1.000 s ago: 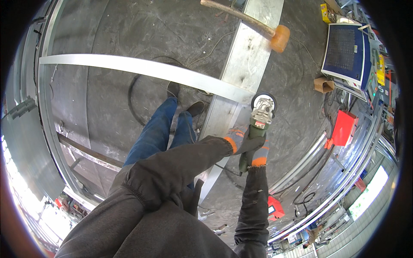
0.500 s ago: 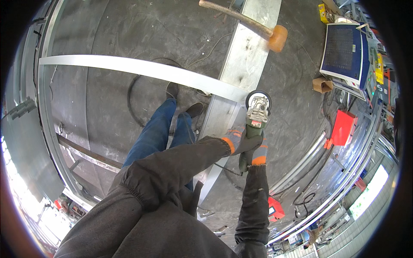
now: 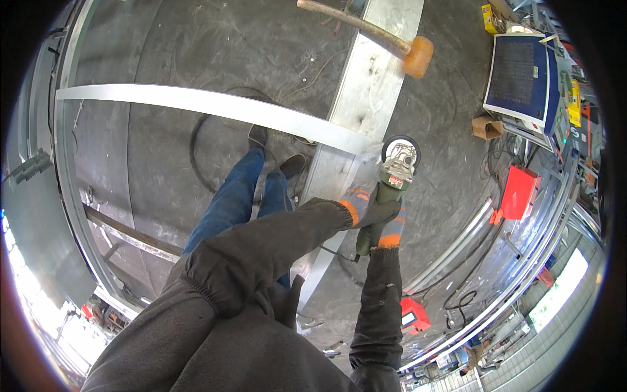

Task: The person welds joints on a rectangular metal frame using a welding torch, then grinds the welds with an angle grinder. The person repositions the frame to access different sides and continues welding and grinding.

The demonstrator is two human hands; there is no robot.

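Note:
Both of my gloved hands are closed round an angle grinder (image 3: 397,168) with a silver head and dark green body. My left hand (image 3: 366,204) wraps its body just behind the head. Lower down, my right hand (image 3: 389,228) grips the rear part. The grinder's round disc sits just right of the corner where a silvery metal bar (image 3: 215,103) meets another metal piece (image 3: 339,171); I cannot tell whether it touches. That corner rests at a broad metal beam (image 3: 371,81).
A mallet (image 3: 418,57) with a wooden handle lies across the beam. To the right stand a blue and white machine (image 3: 519,81), a small cardboard box (image 3: 488,128) and a red box (image 3: 520,194). Cables loop over the dark floor. Another red object (image 3: 414,316) lies beside my right forearm.
The grinder has shifted slightly right, its head now tilted to the right and its disc a little farther from the corner. Both hands keep their hold.

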